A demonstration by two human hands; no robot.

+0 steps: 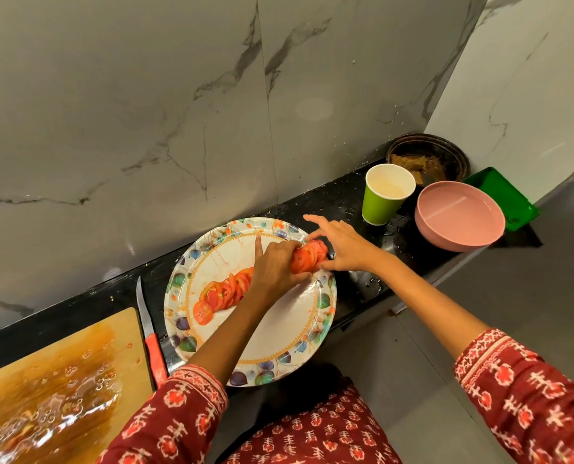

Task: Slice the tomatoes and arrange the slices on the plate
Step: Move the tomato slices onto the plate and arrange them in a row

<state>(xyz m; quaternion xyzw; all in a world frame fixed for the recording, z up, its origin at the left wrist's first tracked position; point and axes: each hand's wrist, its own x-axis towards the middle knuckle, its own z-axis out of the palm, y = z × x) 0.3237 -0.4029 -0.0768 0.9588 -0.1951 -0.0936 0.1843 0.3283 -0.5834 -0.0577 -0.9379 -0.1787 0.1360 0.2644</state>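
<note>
Red tomato slices [223, 291] are lying in one overlapping row on one floral plate [290, 324]; left hand [275, 266] and right hand [341, 244] are both pinching the stacked far-right slices [309, 256].

Narrow counter, crowded at both ends – room mostly on the plate's near half

The plate [280, 333] fills the counter [352, 195] from the wall to the front edge; its near-right half is bare, its middle barred by the slices [223, 293] and both hands – left hand [274, 266], right hand [341, 246]; the knife [150, 333] lies in the thin gap between plate and board [61, 373]; right of the plate a wet bare patch, then cup [384, 195], bowl [459, 216], dark dish [428, 159] and green tray [506, 195] packed close.
</note>
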